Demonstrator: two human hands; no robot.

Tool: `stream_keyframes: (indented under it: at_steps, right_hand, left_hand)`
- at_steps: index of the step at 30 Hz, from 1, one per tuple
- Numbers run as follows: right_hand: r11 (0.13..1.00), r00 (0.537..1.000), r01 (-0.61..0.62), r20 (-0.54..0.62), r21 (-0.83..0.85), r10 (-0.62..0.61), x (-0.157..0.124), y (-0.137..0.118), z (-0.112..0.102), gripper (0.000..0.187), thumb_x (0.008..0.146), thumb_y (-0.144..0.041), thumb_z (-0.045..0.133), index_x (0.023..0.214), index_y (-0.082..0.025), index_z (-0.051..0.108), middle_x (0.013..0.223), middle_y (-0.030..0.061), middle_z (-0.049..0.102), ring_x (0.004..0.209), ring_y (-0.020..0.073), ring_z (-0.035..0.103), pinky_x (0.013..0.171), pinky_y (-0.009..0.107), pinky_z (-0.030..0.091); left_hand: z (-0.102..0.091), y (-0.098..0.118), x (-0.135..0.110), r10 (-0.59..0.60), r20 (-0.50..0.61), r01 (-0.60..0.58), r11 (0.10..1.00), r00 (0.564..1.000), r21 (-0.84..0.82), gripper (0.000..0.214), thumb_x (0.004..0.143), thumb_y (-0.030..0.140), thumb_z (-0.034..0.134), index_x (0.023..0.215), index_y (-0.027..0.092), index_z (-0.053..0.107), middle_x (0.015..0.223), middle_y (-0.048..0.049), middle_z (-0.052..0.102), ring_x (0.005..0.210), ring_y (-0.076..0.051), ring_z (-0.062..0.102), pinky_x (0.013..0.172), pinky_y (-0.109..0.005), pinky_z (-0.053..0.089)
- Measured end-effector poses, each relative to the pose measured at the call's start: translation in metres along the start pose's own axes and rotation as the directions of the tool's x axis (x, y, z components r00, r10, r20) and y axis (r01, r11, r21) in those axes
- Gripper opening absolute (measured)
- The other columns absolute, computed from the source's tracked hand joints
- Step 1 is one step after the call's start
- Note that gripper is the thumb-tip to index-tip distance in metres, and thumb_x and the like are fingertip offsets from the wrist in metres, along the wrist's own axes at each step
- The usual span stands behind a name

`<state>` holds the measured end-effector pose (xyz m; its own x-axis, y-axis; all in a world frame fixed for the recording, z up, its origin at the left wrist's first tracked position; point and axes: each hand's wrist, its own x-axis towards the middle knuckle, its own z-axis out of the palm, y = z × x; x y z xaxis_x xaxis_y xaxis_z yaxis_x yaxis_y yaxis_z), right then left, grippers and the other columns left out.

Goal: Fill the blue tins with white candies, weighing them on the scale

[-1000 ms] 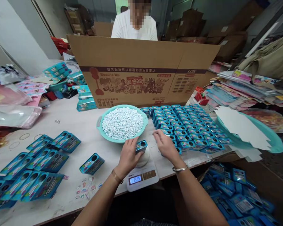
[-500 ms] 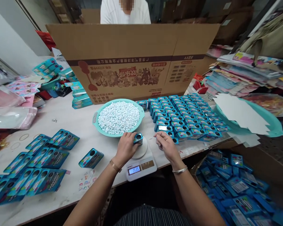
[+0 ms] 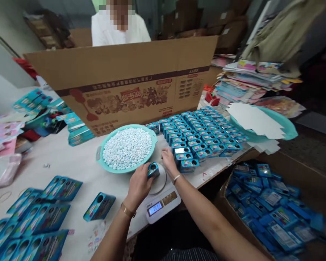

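My left hand (image 3: 139, 184) is closed around a small blue box (image 3: 154, 171) with a dark round hole in its top. The box stands over the round plate of a white digital scale (image 3: 163, 206) with a lit display. My right hand (image 3: 168, 160) is just right of the turquoise bowl (image 3: 100, 163), its fingers drawn together; whatever they may hold is too small to make out. Small pale candies (image 3: 127, 148) fill the bowl. Left of the scale, a single blue box (image 3: 99, 206) with a hole stands on the table.
Rows of blue boxes (image 3: 198, 134) stand close by on the right, and more boxes (image 3: 35, 217) at the left. A carton (image 3: 228, 192) of blue boxes sits low at right. A tall cardboard panel (image 3: 130, 72) rises behind the bowl; a person in white (image 3: 122, 34) is beyond it.
My right hand has moved left, from beside the box rows toward the bowl. My left hand keeps its hold on the box at the scale. The camera view has turned and shifted.
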<state>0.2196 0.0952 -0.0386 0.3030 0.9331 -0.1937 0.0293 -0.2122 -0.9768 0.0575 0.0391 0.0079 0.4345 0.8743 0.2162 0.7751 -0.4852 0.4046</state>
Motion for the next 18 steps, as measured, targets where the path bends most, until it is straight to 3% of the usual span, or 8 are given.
stream_keyframes:
  at_steps: [3, 7, 11, 14, 18]
  right_hand:
    - [0.970, 0.997, -0.054, -0.067, -0.236, 0.039, 0.033, -0.012, 0.012, 0.037, 0.088, -0.017, 0.042, 0.124, -0.014, 0.051, 0.096, 0.0109, 0.068, 0.090, 0.0216, 0.063, 0.075, 0.031, 0.047]
    - [0.888, 0.998, -0.067, -0.040, -0.455, 0.055, 0.059, -0.023, 0.018, 0.040, 0.087, -0.009, 0.049, 0.126, -0.015, 0.056, 0.111, 0.0157, 0.069, 0.109, 0.0287, 0.062, 0.089, 0.037, 0.045]
    - [0.818, 0.997, -0.036, 0.032, -0.574, 0.067, 0.076, -0.027, 0.026, 0.029, 0.095, -0.023, 0.052, 0.121, -0.016, 0.060, 0.117, 0.0134, 0.066, 0.111, 0.0268, 0.061, 0.092, 0.040, 0.048]
    - [0.774, 0.990, -0.010, 0.101, -0.633, 0.095, 0.087, -0.029, 0.031, 0.036, 0.093, -0.037, 0.059, 0.123, -0.017, 0.058, 0.124, 0.0105, 0.060, 0.106, 0.0238, 0.062, 0.089, 0.045, 0.054]
    - [0.729, 0.976, 0.040, 0.184, -0.684, 0.120, 0.094, -0.032, 0.034, 0.037, 0.092, -0.037, 0.061, 0.124, -0.018, 0.058, 0.126, 0.0104, 0.059, 0.106, 0.0238, 0.062, 0.088, 0.044, 0.054]
  left_hand:
    - [0.001, -0.010, -0.005, -0.012, -0.038, 0.011, 1.000, 0.999, -0.028, 0.036, 0.084, 0.023, 0.058, 0.119, 0.019, 0.056, 0.111, -0.0101, 0.068, 0.105, -0.027, 0.064, 0.088, -0.041, 0.053]
    - [-0.010, -0.023, -0.012, -0.086, -0.096, 0.077, 0.993, 0.992, -0.095, 0.038, 0.082, 0.036, 0.057, 0.116, 0.021, 0.060, 0.108, -0.0102, 0.070, 0.101, -0.030, 0.067, 0.085, -0.044, 0.055]
    - [-0.028, -0.029, -0.012, -0.177, -0.157, 0.144, 0.969, 0.972, -0.202, 0.049, 0.076, 0.051, 0.062, 0.115, 0.021, 0.062, 0.111, -0.0107, 0.071, 0.103, -0.031, 0.067, 0.089, -0.045, 0.055]
    - [-0.040, -0.031, -0.008, -0.213, -0.171, 0.167, 0.954, 0.962, -0.251, 0.051, 0.074, 0.053, 0.063, 0.113, 0.021, 0.063, 0.111, -0.0101, 0.071, 0.104, -0.031, 0.067, 0.090, -0.045, 0.055]
    - [-0.048, -0.034, -0.004, -0.251, -0.195, 0.198, 0.946, 0.948, -0.259, 0.052, 0.071, 0.055, 0.065, 0.111, 0.021, 0.065, 0.110, -0.0103, 0.072, 0.104, -0.032, 0.067, 0.091, -0.046, 0.054]
